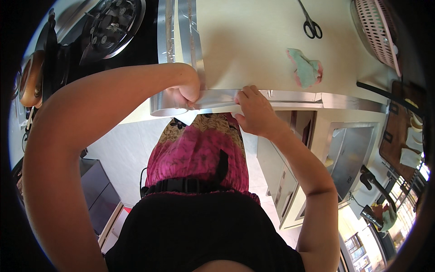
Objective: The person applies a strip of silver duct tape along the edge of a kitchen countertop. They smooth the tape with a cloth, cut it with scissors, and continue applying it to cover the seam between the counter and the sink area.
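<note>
Along the front edge of the cream countertop (244,61) runs a strip of silver foil tape (295,96). My left hand (185,90) is bent down over a wide roll of the tape (166,104), gripping it at the left end of the edge; its fingers are partly hidden. A stretch of tape reaches from the roll to my right hand (253,108), whose fingertips rest on the tape at the counter edge, thumb below. White backing paper (187,118) hangs beneath the roll. More foil strips (192,37) lie beside the black cooktop.
Black-handled scissors (312,29) and a green cloth with a pink border (306,68) lie on the counter. A pink perforated basket (377,32) stands at the upper right. A gas burner (114,27) is at the upper left, a sink (353,149) at the right.
</note>
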Motion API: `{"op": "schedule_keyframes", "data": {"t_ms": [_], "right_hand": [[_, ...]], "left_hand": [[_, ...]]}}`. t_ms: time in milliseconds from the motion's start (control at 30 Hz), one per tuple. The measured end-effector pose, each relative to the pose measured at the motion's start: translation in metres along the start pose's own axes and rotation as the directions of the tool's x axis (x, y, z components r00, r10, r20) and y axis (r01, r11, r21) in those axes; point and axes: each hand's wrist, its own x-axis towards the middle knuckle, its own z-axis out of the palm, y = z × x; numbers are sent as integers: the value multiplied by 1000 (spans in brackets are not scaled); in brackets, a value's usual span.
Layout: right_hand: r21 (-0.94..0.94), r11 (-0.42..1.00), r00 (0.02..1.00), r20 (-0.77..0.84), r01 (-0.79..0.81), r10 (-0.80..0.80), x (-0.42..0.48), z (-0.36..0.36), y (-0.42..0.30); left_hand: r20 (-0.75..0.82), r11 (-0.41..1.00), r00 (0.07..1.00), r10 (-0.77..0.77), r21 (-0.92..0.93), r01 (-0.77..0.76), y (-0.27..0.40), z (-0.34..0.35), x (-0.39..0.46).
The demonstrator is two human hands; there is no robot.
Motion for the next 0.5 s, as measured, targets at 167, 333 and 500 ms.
{"op": "schedule_keyframes", "data": {"t_ms": [167,333,500], "right_hand": [[-19,1000,1000,8,1,-1,9,8,-11],[-40,999,999,-17,29,-29,17,22,-22],[-58,997,999,8,46,-46,26,31,-33]], "left_hand": [[-21,985,996,81,154,-77,4,-3,-3],[-32,979,998,57,196,-49,-4,1,13],[-53,952,992,111,292,-91,5,-4,-1]]}}
